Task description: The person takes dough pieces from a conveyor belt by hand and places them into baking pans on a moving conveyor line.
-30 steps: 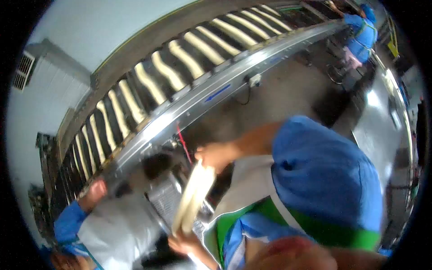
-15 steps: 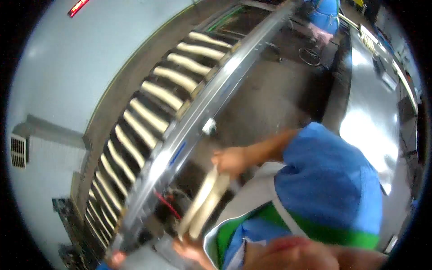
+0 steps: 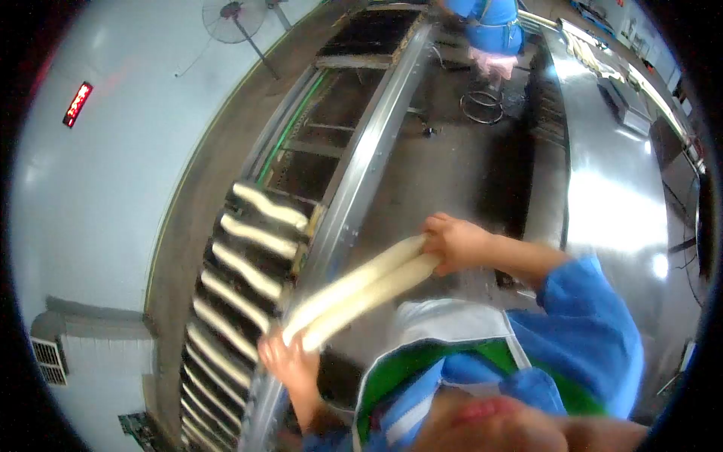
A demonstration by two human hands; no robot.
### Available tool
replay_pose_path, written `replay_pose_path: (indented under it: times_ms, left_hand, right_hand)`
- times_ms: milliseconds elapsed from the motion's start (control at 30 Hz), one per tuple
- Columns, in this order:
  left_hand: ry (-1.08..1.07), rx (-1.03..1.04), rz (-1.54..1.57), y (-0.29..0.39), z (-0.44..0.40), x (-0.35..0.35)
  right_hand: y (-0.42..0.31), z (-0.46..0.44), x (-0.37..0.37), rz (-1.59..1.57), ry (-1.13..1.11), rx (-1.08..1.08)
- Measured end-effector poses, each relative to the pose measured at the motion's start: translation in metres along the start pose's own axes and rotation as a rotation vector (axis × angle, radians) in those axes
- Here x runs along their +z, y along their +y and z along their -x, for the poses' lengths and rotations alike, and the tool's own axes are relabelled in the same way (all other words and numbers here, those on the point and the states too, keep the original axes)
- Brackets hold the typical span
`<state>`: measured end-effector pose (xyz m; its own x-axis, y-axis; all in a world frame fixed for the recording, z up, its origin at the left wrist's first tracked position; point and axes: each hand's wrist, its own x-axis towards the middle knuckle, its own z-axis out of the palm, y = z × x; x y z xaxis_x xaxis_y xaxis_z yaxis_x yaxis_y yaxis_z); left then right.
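Two long, pale dough strips (image 3: 369, 290) lie side by side, stretched between my two hands. My right hand (image 3: 458, 242) is closed around their far ends, over the dark floor. My left hand (image 3: 290, 358) grips their near ends, beside the metal rail (image 3: 331, 245) of the conveyor. The middles of the strips hang free, slightly apart from each other. Beyond the rail, several similar dough strips (image 3: 248, 264) lie crosswise in a row on the dark conveyor trays. My fingers partly hide the ends of the held strips.
A shiny steel table (image 3: 610, 203) runs along the right, with more dough lengths (image 3: 580, 53) at its far end. A co-worker in blue (image 3: 493, 34) is at the far end, above a round stool base (image 3: 482, 107). A fan (image 3: 233, 19) stands by the wall.
The dough strips have been raised and drawn out between my hands, up beside the rail. My right hand has moved away from my body. The view has turned, showing more of the conveyor's far end.
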<state>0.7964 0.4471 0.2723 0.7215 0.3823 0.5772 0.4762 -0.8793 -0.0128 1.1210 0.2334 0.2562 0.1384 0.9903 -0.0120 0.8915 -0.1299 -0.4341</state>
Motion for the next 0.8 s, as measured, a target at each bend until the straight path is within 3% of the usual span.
replay_pose_path:
  times_ms: [267, 367, 467, 567, 700, 800]
  left_hand:
    - [-0.008, 0.234, 0.139, -0.030, -0.175, 0.111]
    - [-0.035, 0.372, 0.190, -0.041, -0.250, 0.150]
    - [-0.026, 0.369, 0.107, -0.041, -0.328, 0.193]
    - [0.088, 0.422, 0.102, -0.025, -0.421, 0.228]
    - [0.271, 0.391, 0.068, 0.004, -0.555, 0.274]
    - [0.406, 0.351, 0.018, 0.021, -0.641, 0.335]
  right_hand:
    - [0.096, -0.052, -0.059, 0.066, 0.039, 0.115]
    - [0.121, -0.079, -0.095, 0.064, 0.133, 0.077]
    - [0.162, -0.111, -0.122, 0.147, 0.245, 0.186]
    - [0.192, -0.143, -0.173, 0.058, 0.386, 0.219]
    - [0.257, -0.190, -0.231, 0.267, 0.602, 0.147]
    - [0.308, -0.235, -0.264, 0.255, 0.678, 0.174]
